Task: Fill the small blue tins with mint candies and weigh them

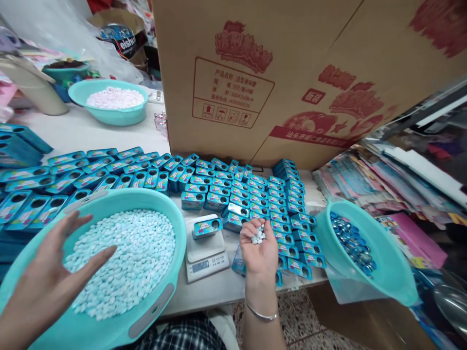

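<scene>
My left hand (54, 267) hovers over a turquoise basin (153, 318), thumb and fingers spread, holding nothing. Small pale blue candies (127, 257) fill much of that basin. My right hand (260, 255) is turned palm up with its fingers curled around a small heap of the candies (259, 235). Between the hands stands a white digital scale (207, 265), its display reading what looks like 152.7. On its pan rests a small blue box (207, 227) with a dark round hole in the top. More such blue boxes (241, 200) stand in rows behind and beside my right hand.
A large cardboard carton (233, 97) stands across the back. To the right, another turquoise basin (386, 253) holds shiny blue pieces. A basin of pale pinkish candies (109, 116) sits back left. Stacked printed sheets (394, 180) lie at right.
</scene>
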`<action>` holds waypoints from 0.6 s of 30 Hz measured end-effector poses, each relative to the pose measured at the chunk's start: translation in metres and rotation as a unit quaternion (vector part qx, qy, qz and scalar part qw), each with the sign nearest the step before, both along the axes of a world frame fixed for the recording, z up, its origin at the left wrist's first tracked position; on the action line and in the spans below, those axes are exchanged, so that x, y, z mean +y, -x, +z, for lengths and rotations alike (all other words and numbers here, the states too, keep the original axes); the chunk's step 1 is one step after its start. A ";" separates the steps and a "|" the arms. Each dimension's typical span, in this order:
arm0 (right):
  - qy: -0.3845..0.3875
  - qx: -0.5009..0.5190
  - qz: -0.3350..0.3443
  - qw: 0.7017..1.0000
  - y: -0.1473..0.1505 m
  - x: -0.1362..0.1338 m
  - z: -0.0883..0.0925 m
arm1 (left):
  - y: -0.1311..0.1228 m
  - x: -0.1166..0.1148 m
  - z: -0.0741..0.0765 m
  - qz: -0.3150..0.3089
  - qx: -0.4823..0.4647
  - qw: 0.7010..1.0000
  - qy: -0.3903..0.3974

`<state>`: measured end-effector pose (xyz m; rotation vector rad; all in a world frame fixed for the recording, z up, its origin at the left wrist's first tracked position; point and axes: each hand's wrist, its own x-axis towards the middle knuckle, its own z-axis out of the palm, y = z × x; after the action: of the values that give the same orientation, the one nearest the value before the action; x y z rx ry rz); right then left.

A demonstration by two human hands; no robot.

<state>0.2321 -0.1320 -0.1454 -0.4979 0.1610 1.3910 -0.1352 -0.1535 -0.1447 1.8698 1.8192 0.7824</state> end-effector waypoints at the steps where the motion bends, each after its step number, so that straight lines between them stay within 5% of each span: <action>1: 0.001 -0.003 -0.001 1.000 0.000 0.000 0.000 | -0.011 0.004 0.006 0.025 0.015 1.000 -0.010; 3: 0.005 -0.003 -0.005 1.000 0.000 -0.001 0.001 | -0.032 0.012 0.016 0.029 0.039 0.998 -0.030; 12: 0.047 0.001 -0.020 0.999 0.014 0.007 -0.001 | -0.122 0.042 0.006 -0.275 0.073 0.956 -0.078; 18: 0.066 -0.001 -0.021 0.998 0.029 0.019 0.004 | -0.176 0.063 0.026 -0.316 0.034 0.937 -0.143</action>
<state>0.2030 -0.1129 -0.1410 -0.6020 0.2627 1.3447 0.0409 -0.0901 -0.1191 2.4938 1.0445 0.7654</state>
